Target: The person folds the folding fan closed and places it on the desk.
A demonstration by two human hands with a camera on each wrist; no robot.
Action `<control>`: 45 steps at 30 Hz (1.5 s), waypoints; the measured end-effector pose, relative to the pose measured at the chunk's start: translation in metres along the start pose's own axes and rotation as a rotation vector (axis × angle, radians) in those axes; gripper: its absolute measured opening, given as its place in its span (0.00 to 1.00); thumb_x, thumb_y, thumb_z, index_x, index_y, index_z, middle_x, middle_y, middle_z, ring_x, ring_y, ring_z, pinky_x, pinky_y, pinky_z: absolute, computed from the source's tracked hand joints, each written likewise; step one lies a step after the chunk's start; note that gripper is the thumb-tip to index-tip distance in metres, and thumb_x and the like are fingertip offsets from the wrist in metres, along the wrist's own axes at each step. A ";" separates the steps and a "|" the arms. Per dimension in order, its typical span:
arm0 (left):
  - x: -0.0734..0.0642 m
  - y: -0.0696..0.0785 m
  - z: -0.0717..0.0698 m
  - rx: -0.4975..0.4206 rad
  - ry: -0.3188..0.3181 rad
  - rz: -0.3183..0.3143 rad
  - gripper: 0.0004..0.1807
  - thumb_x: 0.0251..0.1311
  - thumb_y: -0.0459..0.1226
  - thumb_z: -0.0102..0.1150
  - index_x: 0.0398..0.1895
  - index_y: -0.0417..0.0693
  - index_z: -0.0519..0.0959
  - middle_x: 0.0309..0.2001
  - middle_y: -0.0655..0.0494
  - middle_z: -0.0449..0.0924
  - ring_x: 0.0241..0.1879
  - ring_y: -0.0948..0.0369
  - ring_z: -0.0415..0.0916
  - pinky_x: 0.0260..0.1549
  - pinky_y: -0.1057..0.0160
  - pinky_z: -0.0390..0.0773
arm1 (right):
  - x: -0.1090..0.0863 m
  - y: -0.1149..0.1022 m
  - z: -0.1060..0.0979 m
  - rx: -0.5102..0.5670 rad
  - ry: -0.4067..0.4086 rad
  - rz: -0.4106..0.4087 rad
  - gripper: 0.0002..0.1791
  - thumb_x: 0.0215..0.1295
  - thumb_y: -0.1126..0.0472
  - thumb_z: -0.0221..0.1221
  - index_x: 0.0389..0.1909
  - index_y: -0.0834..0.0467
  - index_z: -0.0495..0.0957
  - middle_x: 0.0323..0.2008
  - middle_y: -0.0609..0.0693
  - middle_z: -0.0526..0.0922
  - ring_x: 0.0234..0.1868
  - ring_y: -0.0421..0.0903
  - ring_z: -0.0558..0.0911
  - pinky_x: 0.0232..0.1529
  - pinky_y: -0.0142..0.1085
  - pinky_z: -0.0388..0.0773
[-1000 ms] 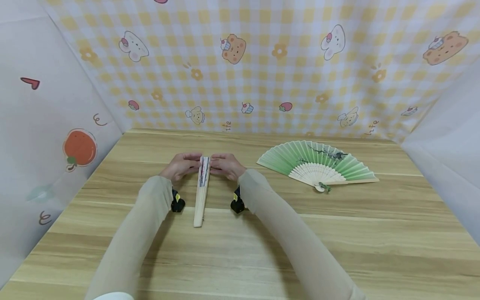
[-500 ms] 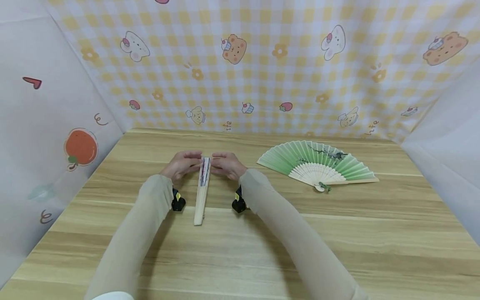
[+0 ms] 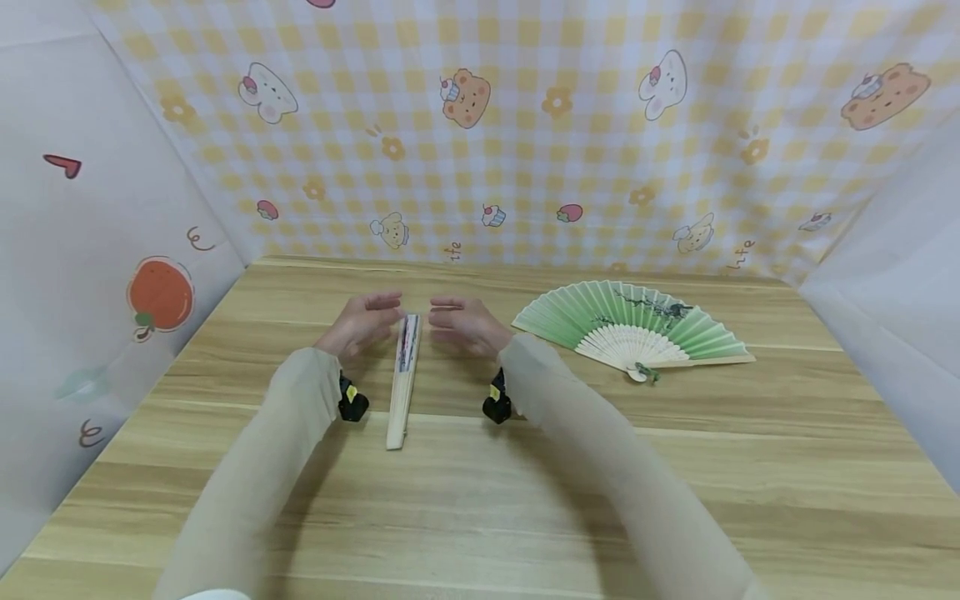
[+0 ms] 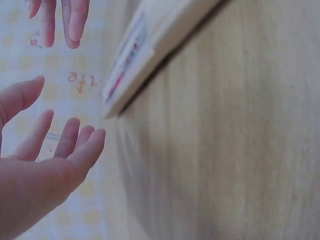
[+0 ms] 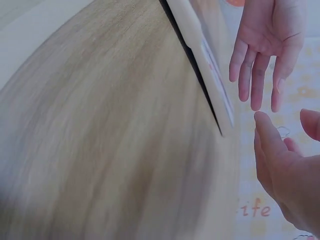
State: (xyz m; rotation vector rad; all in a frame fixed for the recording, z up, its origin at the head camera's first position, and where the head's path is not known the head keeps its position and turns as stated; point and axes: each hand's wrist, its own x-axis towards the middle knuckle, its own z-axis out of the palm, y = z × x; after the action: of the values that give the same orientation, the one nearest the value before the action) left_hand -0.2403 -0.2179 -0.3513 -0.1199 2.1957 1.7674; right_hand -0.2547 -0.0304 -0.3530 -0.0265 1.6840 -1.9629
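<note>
A folded hand fan point(image 3: 402, 383) lies lengthwise on the wooden table, its pale ribs toward me and its printed leaf at the far end. My left hand point(image 3: 365, 323) hovers just left of that far end, fingers loosely extended. On the other side, my right hand point(image 3: 467, 323) stands a little apart from the fan with fingers relaxed. Both wrist views show the hands empty: in the left wrist view the fingers of the left hand point(image 4: 60, 155) are spread beside the folded fan point(image 4: 135, 60), and in the right wrist view the right hand point(image 5: 285, 165) holds nothing.
To the right, a green folding fan point(image 3: 637, 325) lies spread on the table point(image 3: 480, 500), with a dark branch-and-bird print and a green tassel. A yellow checked cloth point(image 3: 525, 167) hangs behind, and white cloth point(image 3: 90, 333) borders the left side.
Both hands have come off the far end of the folded fan. The right hand has moved to the right, the left slightly away. The fan stays in place.
</note>
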 end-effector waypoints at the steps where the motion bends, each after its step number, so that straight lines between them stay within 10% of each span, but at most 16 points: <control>1: -0.001 0.001 0.000 0.015 0.004 0.008 0.28 0.61 0.34 0.48 0.65 0.43 0.54 0.65 0.44 0.52 0.61 0.49 0.55 0.59 0.55 0.60 | -0.003 -0.002 -0.002 -0.013 -0.003 -0.004 0.24 0.59 0.73 0.51 0.59 0.66 0.62 0.59 0.61 0.63 0.57 0.56 0.67 0.53 0.41 0.69; 11: -0.016 0.012 0.021 0.050 0.092 0.133 0.27 0.58 0.35 0.53 0.61 0.44 0.61 0.61 0.47 0.60 0.58 0.53 0.60 0.57 0.57 0.62 | -0.040 -0.012 -0.034 -0.082 -0.022 -0.065 0.21 0.61 0.70 0.51 0.56 0.62 0.66 0.57 0.60 0.67 0.53 0.51 0.71 0.50 0.39 0.72; 25: -0.034 0.030 0.083 0.031 -0.004 0.326 0.24 0.58 0.34 0.54 0.58 0.43 0.65 0.57 0.50 0.66 0.56 0.56 0.64 0.53 0.59 0.67 | -0.104 -0.015 -0.107 -0.124 -0.023 -0.167 0.22 0.64 0.67 0.49 0.58 0.67 0.59 0.57 0.63 0.63 0.54 0.52 0.70 0.53 0.40 0.69; 34: -0.024 0.040 0.117 0.105 -0.042 0.476 0.23 0.56 0.30 0.55 0.56 0.39 0.67 0.55 0.45 0.68 0.54 0.53 0.66 0.50 0.60 0.70 | -0.132 -0.022 -0.153 -0.153 0.019 -0.183 0.22 0.64 0.62 0.50 0.58 0.63 0.60 0.56 0.57 0.65 0.51 0.45 0.72 0.55 0.40 0.68; 45: 0.000 0.044 0.147 0.152 -0.128 0.429 0.23 0.55 0.31 0.56 0.56 0.40 0.68 0.55 0.45 0.69 0.54 0.51 0.66 0.51 0.60 0.70 | -0.161 -0.029 -0.210 -0.181 0.038 -0.196 0.22 0.63 0.60 0.52 0.55 0.63 0.60 0.48 0.49 0.71 0.49 0.41 0.74 0.51 0.33 0.71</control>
State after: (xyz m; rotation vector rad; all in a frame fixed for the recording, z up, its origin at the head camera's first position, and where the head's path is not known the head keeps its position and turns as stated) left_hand -0.2234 -0.0656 -0.3373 0.5206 2.3761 1.7398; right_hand -0.2043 0.2289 -0.3189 -0.2299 1.9432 -1.9529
